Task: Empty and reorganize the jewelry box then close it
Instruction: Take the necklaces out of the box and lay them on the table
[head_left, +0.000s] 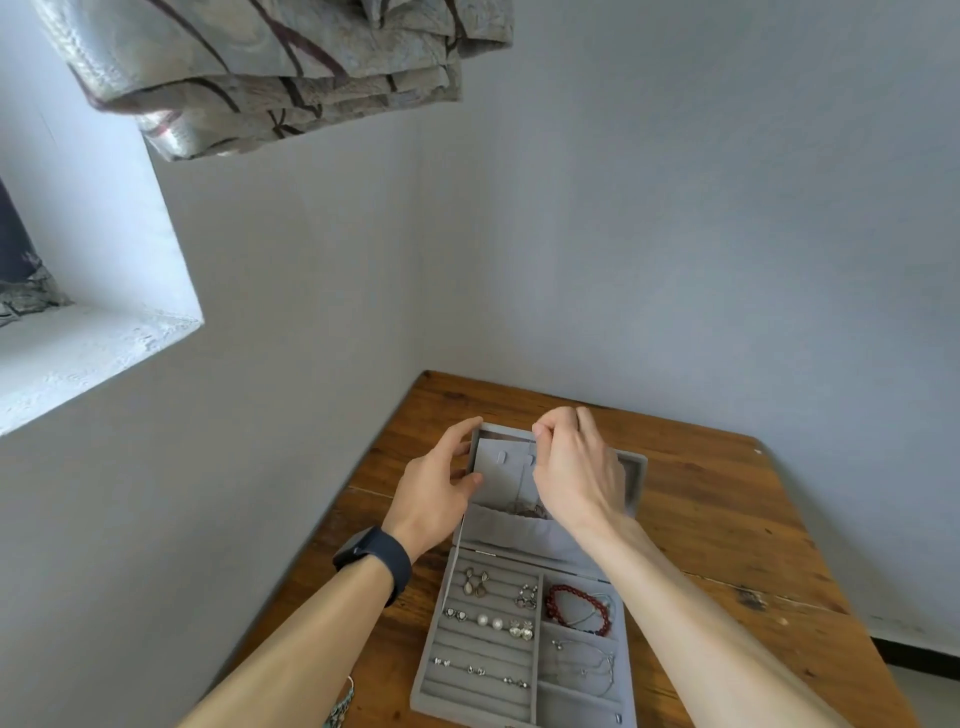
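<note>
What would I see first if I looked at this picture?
Probably the open grey jewelry box on the wooden table, low in the middle, with a red bead bracelet in its top right compartment. Right above, the left hand holds the raised lid by its edge while the right hand pinches a thin chain over its pocket.

Two bare forearms are seen, uncovered right down to the bottom edge. Just behind the left hand (436, 483), a dark, wide-strapped smartwatch (375, 558) is worn on the wrist, its black case sitting at the outer side. Further up the left forearm (291, 639), a teal beaded bracelet (341, 707) with a pale cord is caught at the frame edge.
</note>
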